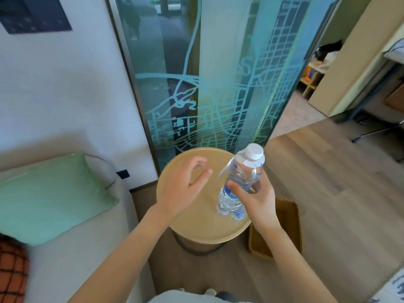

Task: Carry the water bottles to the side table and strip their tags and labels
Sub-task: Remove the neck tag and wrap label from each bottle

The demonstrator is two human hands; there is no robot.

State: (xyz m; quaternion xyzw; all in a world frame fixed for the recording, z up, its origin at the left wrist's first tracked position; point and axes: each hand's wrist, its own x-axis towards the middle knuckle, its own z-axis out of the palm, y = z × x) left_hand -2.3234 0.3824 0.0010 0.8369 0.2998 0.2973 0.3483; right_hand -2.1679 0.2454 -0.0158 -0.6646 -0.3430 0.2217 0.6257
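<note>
A person stands over a round wooden side table (196,224) set before an etched glass panel (207,84), with a sofa (65,259) at the table's 9 o'clock and a woven basket (286,215) on the floor at its 4 o'clock. The right hand (255,200) grips a clear water bottle (244,171) round its middle, tilted over the table's 3 o'clock edge. The left hand (181,186) hovers above the table top, fingers loosely spread and holding nothing.

The bottle is best stood upright nearer the table's centre. With the right hand steadying it, the left can pinch the white neck tag (251,163) and then the blue label (228,192).

Blur hides whether a second bottle sits below the grip, and whether the base touches the wood. The label print is unreadable.
</note>
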